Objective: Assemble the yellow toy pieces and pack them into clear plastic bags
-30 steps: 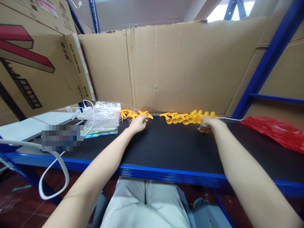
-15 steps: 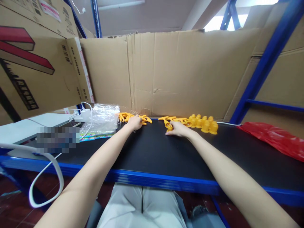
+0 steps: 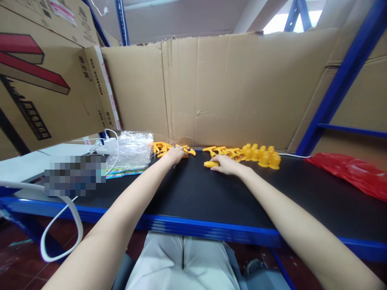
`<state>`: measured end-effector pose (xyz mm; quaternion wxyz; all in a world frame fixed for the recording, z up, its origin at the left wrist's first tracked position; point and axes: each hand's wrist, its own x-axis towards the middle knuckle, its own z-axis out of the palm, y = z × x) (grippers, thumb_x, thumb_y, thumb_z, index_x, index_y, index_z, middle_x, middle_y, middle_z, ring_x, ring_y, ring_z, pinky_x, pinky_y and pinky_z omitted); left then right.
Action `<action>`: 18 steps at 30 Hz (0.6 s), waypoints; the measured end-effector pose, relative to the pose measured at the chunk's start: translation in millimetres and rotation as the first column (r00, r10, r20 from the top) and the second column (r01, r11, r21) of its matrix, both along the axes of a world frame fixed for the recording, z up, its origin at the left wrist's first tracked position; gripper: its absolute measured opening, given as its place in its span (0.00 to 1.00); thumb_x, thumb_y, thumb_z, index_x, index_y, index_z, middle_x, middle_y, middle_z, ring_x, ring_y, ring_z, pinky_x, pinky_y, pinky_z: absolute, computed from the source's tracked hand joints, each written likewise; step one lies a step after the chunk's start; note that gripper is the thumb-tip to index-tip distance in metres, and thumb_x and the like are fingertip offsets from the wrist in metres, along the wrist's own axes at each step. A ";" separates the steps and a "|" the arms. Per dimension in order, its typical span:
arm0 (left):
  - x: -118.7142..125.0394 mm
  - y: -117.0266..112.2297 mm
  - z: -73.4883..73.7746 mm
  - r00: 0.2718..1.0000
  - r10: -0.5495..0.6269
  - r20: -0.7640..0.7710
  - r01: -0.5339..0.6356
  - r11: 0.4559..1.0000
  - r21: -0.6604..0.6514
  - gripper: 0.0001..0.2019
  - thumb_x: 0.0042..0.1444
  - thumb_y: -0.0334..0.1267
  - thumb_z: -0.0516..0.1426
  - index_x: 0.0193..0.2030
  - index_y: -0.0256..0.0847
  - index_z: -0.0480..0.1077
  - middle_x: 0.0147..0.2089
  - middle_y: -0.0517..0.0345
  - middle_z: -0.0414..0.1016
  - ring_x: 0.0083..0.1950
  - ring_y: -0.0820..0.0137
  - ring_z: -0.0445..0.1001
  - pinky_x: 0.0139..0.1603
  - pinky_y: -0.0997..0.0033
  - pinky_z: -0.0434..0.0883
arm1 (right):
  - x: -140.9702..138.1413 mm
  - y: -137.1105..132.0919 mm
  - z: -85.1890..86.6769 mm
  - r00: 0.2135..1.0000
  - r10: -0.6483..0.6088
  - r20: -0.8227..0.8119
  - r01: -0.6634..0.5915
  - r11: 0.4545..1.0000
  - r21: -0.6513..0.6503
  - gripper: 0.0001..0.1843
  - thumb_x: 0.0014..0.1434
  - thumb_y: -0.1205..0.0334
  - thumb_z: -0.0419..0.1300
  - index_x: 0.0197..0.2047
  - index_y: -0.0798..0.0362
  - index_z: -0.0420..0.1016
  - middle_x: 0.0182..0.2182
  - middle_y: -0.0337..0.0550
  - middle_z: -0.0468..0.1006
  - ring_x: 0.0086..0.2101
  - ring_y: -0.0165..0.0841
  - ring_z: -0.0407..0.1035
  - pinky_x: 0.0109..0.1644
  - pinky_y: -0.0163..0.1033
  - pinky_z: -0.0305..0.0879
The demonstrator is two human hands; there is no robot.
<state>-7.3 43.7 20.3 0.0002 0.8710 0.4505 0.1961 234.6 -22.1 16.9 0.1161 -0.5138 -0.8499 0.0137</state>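
Note:
My left hand (image 3: pixel 176 155) is at the pile of orange T-shaped plastic handles (image 3: pixel 160 147), its fingers curled down on one of them; the fingertips are partly hidden. In my right hand (image 3: pixel 226 165) is a yellow plastic cap (image 3: pixel 211 164), lying on its side between thumb and fingers just above the black tabletop (image 3: pixel 193 197). Behind that hand lies a row of T-shaped handles with cup-like ends (image 3: pixel 219 150). To its right stand several yellow caps (image 3: pixel 263 155) in a close group.
Clear plastic bags (image 3: pixel 133 149) lie left of the handles, by a white power adapter (image 3: pixel 107 146) and cables. A red plastic bag (image 3: pixel 350 169) rests at the right. Cardboard (image 3: pixel 226 92) walls the back; a blue rail (image 3: pixel 205 229) edges the front.
The cap in my right hand has turned from facing me to lying sideways, pointing left. My left hand has shifted slightly right among the handles.

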 end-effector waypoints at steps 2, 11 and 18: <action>-1.1 -1.8 -0.9 0.995 -0.009 -0.096 0.008 1.000 -0.006 0.12 0.50 0.32 0.53 0.39 0.49 0.72 0.46 0.53 0.70 0.52 0.62 0.63 0.54 0.61 0.56 | -1.6 -3.6 2.2 1.000 -0.009 -0.007 0.009 0.999 -0.038 0.16 0.52 0.58 0.58 0.43 0.54 0.72 0.41 0.46 0.75 0.39 0.36 0.69 0.43 0.36 0.61; 8.1 -9.9 -10.0 0.974 -0.126 -0.188 0.131 0.991 0.010 0.16 0.51 0.28 0.49 0.41 0.49 0.71 0.49 0.55 0.70 0.55 0.64 0.63 0.54 0.62 0.55 | -2.6 -6.5 5.4 1.000 -0.017 -0.002 0.017 0.997 -0.072 0.17 0.52 0.58 0.58 0.44 0.54 0.72 0.40 0.46 0.75 0.40 0.35 0.69 0.44 0.36 0.61; 22.6 -16.0 -3.5 0.984 0.020 -0.177 -0.011 0.999 0.050 0.09 0.57 0.38 0.47 0.39 0.42 0.65 0.41 0.51 0.71 0.46 0.61 0.69 0.49 0.56 0.59 | 1.0 -1.2 2.1 1.000 -0.023 0.010 0.023 0.999 -0.042 0.16 0.51 0.59 0.57 0.43 0.55 0.72 0.38 0.46 0.75 0.36 0.36 0.69 0.39 0.35 0.62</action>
